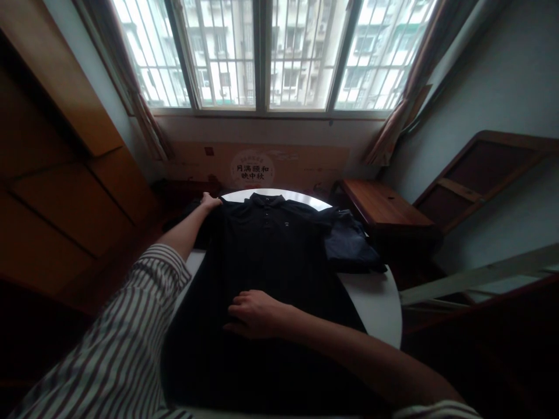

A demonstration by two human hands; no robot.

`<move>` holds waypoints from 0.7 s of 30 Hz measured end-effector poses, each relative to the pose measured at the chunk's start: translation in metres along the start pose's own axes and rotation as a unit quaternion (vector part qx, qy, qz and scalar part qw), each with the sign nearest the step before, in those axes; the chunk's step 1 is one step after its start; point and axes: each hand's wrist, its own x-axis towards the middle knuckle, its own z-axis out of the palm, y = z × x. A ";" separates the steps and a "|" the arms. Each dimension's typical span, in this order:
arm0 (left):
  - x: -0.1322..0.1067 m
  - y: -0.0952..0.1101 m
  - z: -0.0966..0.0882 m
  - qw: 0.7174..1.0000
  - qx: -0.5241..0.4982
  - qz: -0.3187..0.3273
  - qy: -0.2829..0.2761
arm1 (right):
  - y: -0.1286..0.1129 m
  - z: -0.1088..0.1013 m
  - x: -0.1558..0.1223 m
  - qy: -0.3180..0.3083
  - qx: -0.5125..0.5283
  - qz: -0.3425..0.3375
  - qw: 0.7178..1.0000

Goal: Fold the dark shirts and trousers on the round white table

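Observation:
A black polo shirt (266, 256) lies spread front-up on a round white table (375, 302), collar toward the window. My left hand (209, 202) reaches to the far left shoulder of the shirt, fingers closed on the fabric there. My right hand (253, 314) rests palm-down on the middle of the shirt, fingers curled slightly and lying on the cloth. A second dark blue folded garment (349, 244) lies at the right, beside the shirt's right sleeve.
A cardboard box (257, 166) with printed characters stands under the barred window. A wooden side table (384, 209) is at the right, with a wooden frame (484, 169) leaning on the wall. Wooden cabinets (65, 192) line the left.

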 end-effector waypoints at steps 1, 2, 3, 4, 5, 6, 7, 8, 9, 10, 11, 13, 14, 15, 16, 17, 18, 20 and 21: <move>0.001 -0.002 -0.001 1.000 -0.014 0.000 0.003 | 0.004 0.007 0.004 0.012 0.000 0.004 1.000; 0.003 -0.004 -0.002 1.000 -0.028 0.002 0.007 | 0.007 0.014 0.007 0.024 0.001 0.012 1.000; 0.003 -0.005 -0.003 0.999 -0.039 0.004 0.013 | 0.008 0.020 0.008 0.037 0.002 0.023 0.999; 0.004 -0.007 -0.004 0.999 -0.048 0.005 0.019 | 0.008 0.026 0.009 0.047 0.002 0.035 0.998; 0.004 -0.009 -0.006 0.998 -0.054 0.004 0.026 | 0.007 0.030 0.008 0.054 0.000 0.047 0.997; 0.004 -0.011 -0.008 0.998 -0.057 0.003 0.033 | 0.006 0.032 0.007 0.055 -0.001 0.054 0.997; 0.005 -0.013 -0.011 0.998 -0.058 0.001 0.040 | 0.004 0.032 0.005 0.055 -0.002 0.057 0.997; 0.005 -0.014 -0.014 0.997 -0.055 -0.001 0.047 | 0.001 0.031 0.003 0.055 -0.002 0.058 0.997; 0.005 -0.015 -0.018 0.997 -0.050 -0.002 0.054 | -0.001 0.029 0.001 0.058 0.002 0.056 0.997; 0.004 -0.015 -0.022 0.997 -0.043 -0.005 0.062 | -0.003 0.026 -0.001 0.059 0.008 0.050 0.997; 0.002 -0.013 -0.026 0.997 -0.035 -0.010 0.072 | -0.005 0.023 -0.002 0.057 0.019 0.041 0.997; -0.007 -0.005 -0.030 0.994 -0.003 0.019 0.108 | -0.010 0.017 -0.005 0.037 0.047 0.022 0.998; -0.015 0.001 -0.029 0.990 0.022 0.066 0.122 | -0.013 0.015 -0.005 0.021 0.063 0.014 0.998; -0.026 0.006 -0.025 0.983 0.053 0.134 0.116 | -0.017 0.013 -0.006 0.007 0.077 0.010 0.997; -0.039 0.011 -0.018 0.968 0.085 0.217 0.088 | -0.020 0.012 -0.006 0.000 0.089 0.008 0.996; -0.054 0.014 -0.008 0.946 0.115 0.299 0.040 | -0.025 0.011 -0.007 -0.002 0.098 0.005 0.995; -0.069 0.016 0.004 0.919 0.141 0.366 -0.028 | -0.029 0.011 -0.007 -0.001 0.105 -0.002 0.994; -0.098 0.012 0.031 0.878 0.179 0.421 -0.141 | -0.039 0.012 -0.010 0.003 0.114 -0.025 0.993; -0.109 0.007 0.043 0.870 0.201 0.415 -0.176 | -0.045 0.012 -0.012 0.004 0.117 -0.038 0.992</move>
